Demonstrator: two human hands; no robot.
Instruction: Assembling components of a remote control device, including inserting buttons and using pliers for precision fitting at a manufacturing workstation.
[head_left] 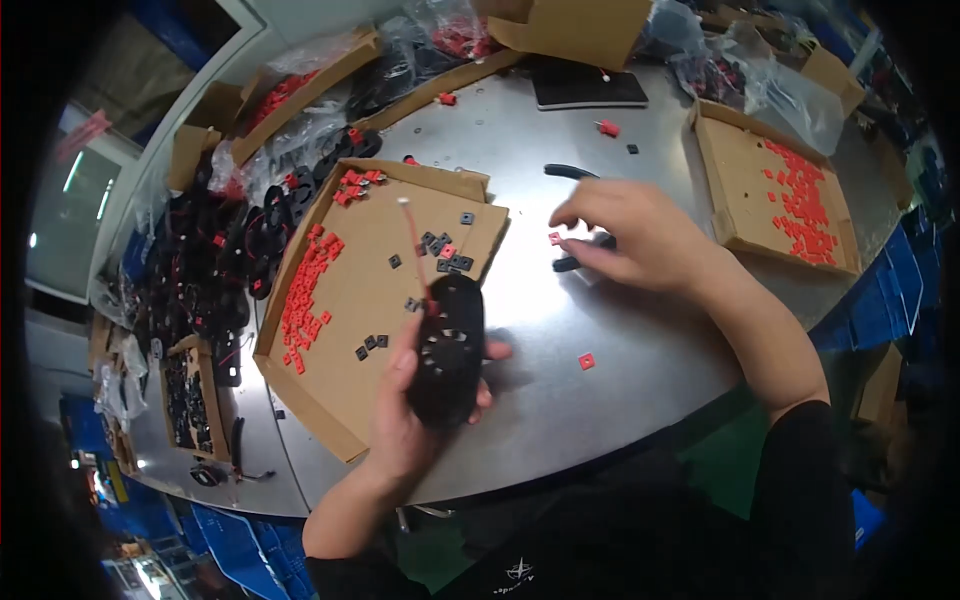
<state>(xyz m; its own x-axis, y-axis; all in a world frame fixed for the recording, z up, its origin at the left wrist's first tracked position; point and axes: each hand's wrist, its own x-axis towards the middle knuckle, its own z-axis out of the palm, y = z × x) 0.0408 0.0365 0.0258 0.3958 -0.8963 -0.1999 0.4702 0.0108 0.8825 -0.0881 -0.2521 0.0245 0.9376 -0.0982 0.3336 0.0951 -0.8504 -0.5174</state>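
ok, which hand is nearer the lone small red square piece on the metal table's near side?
Left. The left hand, gripping the black oval part, is nearer the red square piece; the right hand is farther back.

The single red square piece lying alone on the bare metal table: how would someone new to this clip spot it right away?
Start at the round grey metal table. Look just right of the left hand holding the black disc, below the right hand. The red square piece lies alone on bare metal, unlike the reds heaped in cardboard trays.

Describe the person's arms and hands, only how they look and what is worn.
Both hands, left and right, are bare: no gloves, rings or watch visible. The forearms are bare too. A black sleeve covers the right upper arm, and the left sleeve at the lower edge is also dark.
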